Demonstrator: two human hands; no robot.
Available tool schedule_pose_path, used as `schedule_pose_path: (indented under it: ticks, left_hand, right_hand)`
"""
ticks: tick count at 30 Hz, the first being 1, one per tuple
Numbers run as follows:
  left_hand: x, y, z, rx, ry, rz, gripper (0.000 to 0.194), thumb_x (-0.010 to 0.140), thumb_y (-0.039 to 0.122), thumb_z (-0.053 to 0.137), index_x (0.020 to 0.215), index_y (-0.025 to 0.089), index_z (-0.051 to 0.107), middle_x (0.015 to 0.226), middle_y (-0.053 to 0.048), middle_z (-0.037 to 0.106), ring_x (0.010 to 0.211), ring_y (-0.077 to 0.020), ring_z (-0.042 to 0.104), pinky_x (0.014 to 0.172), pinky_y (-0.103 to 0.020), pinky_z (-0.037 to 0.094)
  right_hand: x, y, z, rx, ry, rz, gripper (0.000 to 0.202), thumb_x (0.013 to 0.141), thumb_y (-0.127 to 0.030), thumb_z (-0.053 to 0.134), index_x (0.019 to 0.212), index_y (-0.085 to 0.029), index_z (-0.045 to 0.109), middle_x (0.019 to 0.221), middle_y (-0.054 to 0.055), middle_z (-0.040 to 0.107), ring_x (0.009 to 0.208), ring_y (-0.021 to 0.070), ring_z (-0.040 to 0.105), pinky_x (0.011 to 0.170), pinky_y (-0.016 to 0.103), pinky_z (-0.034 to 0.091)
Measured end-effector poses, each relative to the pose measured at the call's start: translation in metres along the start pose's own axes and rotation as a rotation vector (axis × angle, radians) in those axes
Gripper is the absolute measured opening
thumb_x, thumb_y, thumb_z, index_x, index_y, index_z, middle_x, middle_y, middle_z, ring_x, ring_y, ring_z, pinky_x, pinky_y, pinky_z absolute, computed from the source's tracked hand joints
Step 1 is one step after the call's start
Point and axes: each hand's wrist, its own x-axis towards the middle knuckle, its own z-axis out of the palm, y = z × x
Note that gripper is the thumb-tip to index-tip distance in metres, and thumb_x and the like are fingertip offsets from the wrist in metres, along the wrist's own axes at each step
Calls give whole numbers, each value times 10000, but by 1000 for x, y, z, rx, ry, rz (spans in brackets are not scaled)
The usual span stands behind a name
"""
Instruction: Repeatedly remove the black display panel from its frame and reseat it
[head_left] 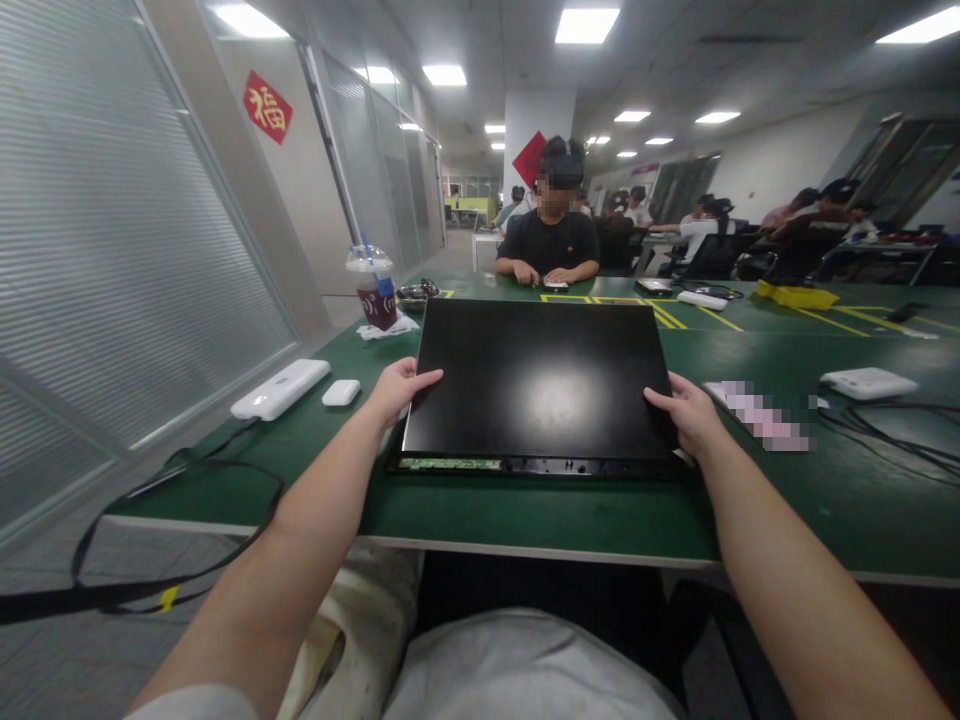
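1. at the left edge of the black screen panel (pixel 540 380), the left hand (pixel 396 392) grips with its thumb over the front face; its other fingers go behind the edge.
2. on the opposite edge, the right hand (pixel 691 415) pinches in much the same way, thumb on the glossy face.
3. between the hands, the panel leans with its far edge higher, over the near part of the green table (pixel 540 525). along its near edge show a green circuit strip (pixel 450 464) and a dark frame (pixel 585 467); whether the panel touches that frame all along is hard to tell from here.
4. as a judgement, it should feel fairly light for its breadth, stiff but brittle, and slick on the face. the side edges are the sound place to hold, both hands level, with little thumb pressure and no twist; the exposed circuit strip is best left untouched.
5. left of the panel lie a small white case (pixel 341 392) and a long white device (pixel 281 388); farther off, a lidded cup (pixel 377 292) stands on a crumpled tissue (pixel 409 325).
6. to the right are another white device (pixel 870 382) and black cables (pixel 885 432).
7. across the table sits a person (pixel 547 240) in a dark shirt.
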Motion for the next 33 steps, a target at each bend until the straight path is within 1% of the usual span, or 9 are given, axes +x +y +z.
schedule_pose_path:
  ticks: [3,8,13,18,27,33]
  left_hand:
    - [1,-2,1,43,5,-14,512,404,324,997,713,183,614,667,-27,738,583,-185,677,592,-306,550]
    - [2,-5,2,89,19,-9,553,386,348,996,756,181,622,678,-9,744,603,-173,681,623,-299,557]
    - [2,-5,2,110,22,-4,560,390,360,986,772,187,615,693,2,740,642,-188,700,675,-326,580]
    - [2,-4,2,128,19,-5,548,402,352,977,776,193,610,702,2,739,676,-211,716,706,-360,593]
    - [4,-7,0,150,25,-3,529,413,344,957,798,180,632,741,-18,758,696,-218,723,729,-371,593]
    - [5,-9,-1,161,19,5,530,423,351,958,812,179,642,743,-23,759,714,-237,736,754,-391,599]
  right_hand:
    - [0,1,0,-13,-1,6,468,544,-108,846,990,-213,752,811,6,789,676,177,736,627,277,607]
    - [3,4,-2,-42,10,14,477,545,-127,834,1003,-224,744,826,2,795,695,181,742,632,276,605]
    - [5,5,-4,-87,7,33,466,549,-152,840,994,-247,739,850,-3,800,731,210,754,667,323,617]
    - [6,5,-5,-119,21,55,464,565,-166,830,1012,-252,739,830,8,798,733,233,758,664,353,621]
    - [6,7,-4,-137,45,41,498,585,-152,821,1067,-246,741,880,14,804,796,237,763,739,372,626]
    - [6,7,-3,-152,58,18,487,572,-153,822,1043,-248,741,878,2,803,788,222,758,737,354,622]
